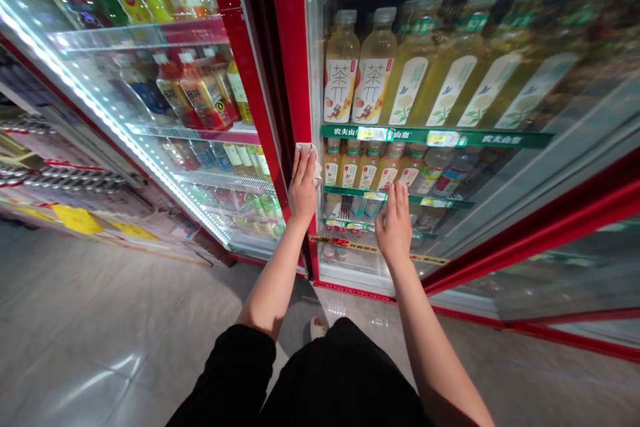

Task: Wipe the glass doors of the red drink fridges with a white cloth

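My left hand point(303, 188) presses a pale folded cloth point(317, 170) against the red door frame point(290, 47), at the edge of the glass. Its fingers lie stretched over the cloth, pointing up. To the right, my right hand point(395, 223) is held up with fingers straight and nothing in them. It is at the glass door point(360, 273) in front of the lower shelves; whether the palm touches the glass I cannot tell. Behind the glass stand rows of bottled tea point(373, 70), with smaller bottles point(369, 167) on the shelf below.
Another lit drinks cooler point(200, 90) stands on the left, holding several bottles. A red-framed door point(530, 223) slants across the right side. Further left is a shelf rack with yellow tags point(77, 219). Grey tiled floor point(100, 320) lies below, with one light shoe point(317, 327) showing.
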